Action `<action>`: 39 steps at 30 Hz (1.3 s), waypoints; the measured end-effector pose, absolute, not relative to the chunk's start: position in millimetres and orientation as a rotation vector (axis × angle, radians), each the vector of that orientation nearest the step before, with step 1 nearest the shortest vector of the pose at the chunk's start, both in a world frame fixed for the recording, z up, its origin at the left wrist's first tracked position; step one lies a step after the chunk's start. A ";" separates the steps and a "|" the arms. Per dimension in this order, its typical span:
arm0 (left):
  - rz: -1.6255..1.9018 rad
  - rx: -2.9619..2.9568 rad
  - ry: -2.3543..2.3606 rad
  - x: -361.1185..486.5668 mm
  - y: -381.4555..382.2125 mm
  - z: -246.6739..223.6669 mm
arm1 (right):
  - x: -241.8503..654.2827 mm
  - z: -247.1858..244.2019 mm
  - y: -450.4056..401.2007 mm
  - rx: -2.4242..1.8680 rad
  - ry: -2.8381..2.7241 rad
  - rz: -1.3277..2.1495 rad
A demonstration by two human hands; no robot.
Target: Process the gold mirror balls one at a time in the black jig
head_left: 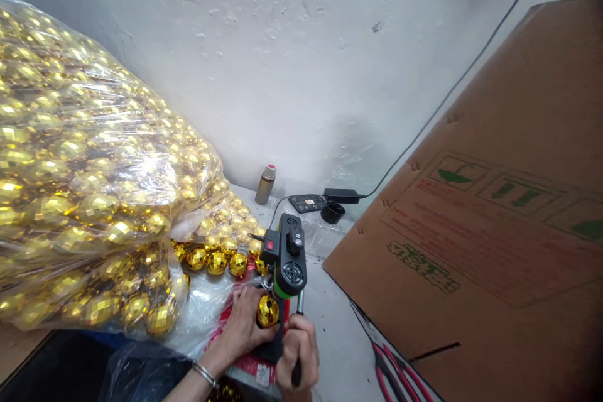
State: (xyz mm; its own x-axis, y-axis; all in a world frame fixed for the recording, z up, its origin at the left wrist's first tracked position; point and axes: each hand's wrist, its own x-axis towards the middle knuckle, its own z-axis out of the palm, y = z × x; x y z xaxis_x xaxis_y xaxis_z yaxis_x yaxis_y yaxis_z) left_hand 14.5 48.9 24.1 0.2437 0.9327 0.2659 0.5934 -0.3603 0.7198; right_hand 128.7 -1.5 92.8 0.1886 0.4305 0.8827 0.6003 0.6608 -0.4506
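Note:
My left hand (pixel 244 323), with a silver bangle at the wrist, has its fingers closed round a shiny gold faceted ball (pixel 268 311). The ball sits under the head of a small black bench machine (pixel 291 257) that looks like a mini drill press, with a red switch and a green band. My right hand (pixel 298 350) is wrapped round the black grip of the machine's metal lever (pixel 300 303), just right of the ball. Beneath the machine's dark base lies red plastic (pixel 254 366). The point where the machine meets the ball is hidden.
A huge clear plastic bag (pixel 108 157) of gold balls fills the left, some spilling from its mouth. A big cardboard box (pixel 490 201) leans at right, beside red-handled tools (pixel 400 374). Behind stand a flask (pixel 266 184), a black cup (pixel 332 212) and a corded power adapter (pixel 342 195).

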 end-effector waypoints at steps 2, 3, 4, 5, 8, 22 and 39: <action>0.929 2.040 1.388 14.7 49.2 23.8 | 130.5 87.2 0.2 -0.914 -1.482 -0.175; 0.929 2.041 1.388 14.7 49.3 23.3 | 131.0 84.5 1.1 -0.913 -1.481 -0.180; 0.932 2.043 1.389 14.7 49.5 22.7 | 131.2 82.3 1.9 -0.914 -1.471 -0.182; 0.933 2.046 1.389 14.7 49.9 21.9 | 131.2 81.2 2.3 -0.914 -1.467 -0.184; 0.943 2.053 1.384 14.8 51.9 21.0 | 131.8 89.5 0.8 -0.887 -1.506 -0.188; 0.886 2.386 1.213 -37.4 -13.8 -29.7 | 124.7 165.5 -9.9 -1.056 -1.377 0.167; 0.841 1.636 1.809 -14.8 130.6 68.5 | 127.2 161.4 -12.0 -1.011 -1.489 0.103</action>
State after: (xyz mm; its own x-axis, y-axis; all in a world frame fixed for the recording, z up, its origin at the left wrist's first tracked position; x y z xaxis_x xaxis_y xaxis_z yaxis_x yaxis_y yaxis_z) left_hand -14.8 130.6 68.5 -0.1040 0.9945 0.0087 0.6476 0.0610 0.7596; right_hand 127.2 -12.0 161.4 0.1570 0.6251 0.7646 0.5141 0.6093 -0.6037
